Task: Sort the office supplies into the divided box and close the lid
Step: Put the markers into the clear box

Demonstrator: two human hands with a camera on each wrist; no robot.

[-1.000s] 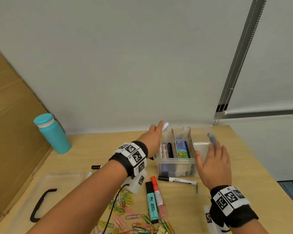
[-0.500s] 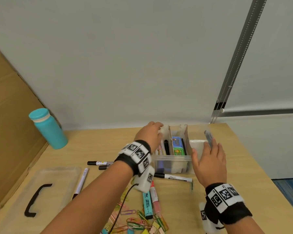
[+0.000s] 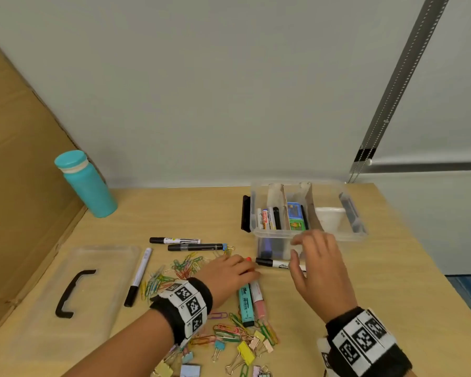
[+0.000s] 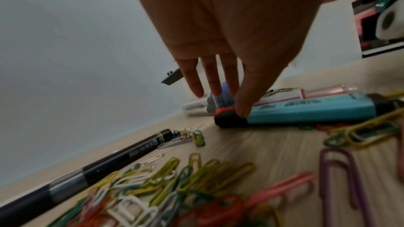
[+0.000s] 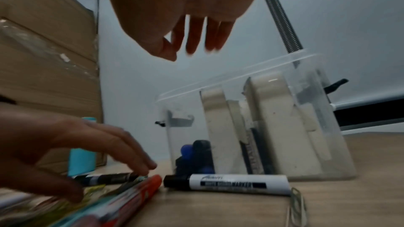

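Just in front of the divided box (image 3: 309, 235), a whiteboard marker (image 5: 227, 184) lies flat; right hand (image 3: 318, 270) hovers above it, fingers loosely spread, empty. Left hand (image 3: 229, 274), fingers straight, touches the teal highlighter (image 4: 310, 110) nearby. Marker looks light, rigid, smooth, likely to roll; pinch mid-barrel.

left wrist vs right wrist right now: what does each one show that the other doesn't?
Only the left wrist view: a spread of coloured paper clips in the foreground and the left hand from behind, one fingertip touching the black cap end of the teal highlighter.

Only the right wrist view: the whole clear divided box with its upright dividers, the white board marker lying in front of it, and the right hand open above, holding nothing.

Both: the wooden table, the red-capped marker beside the highlighter, and the left hand's fingers.
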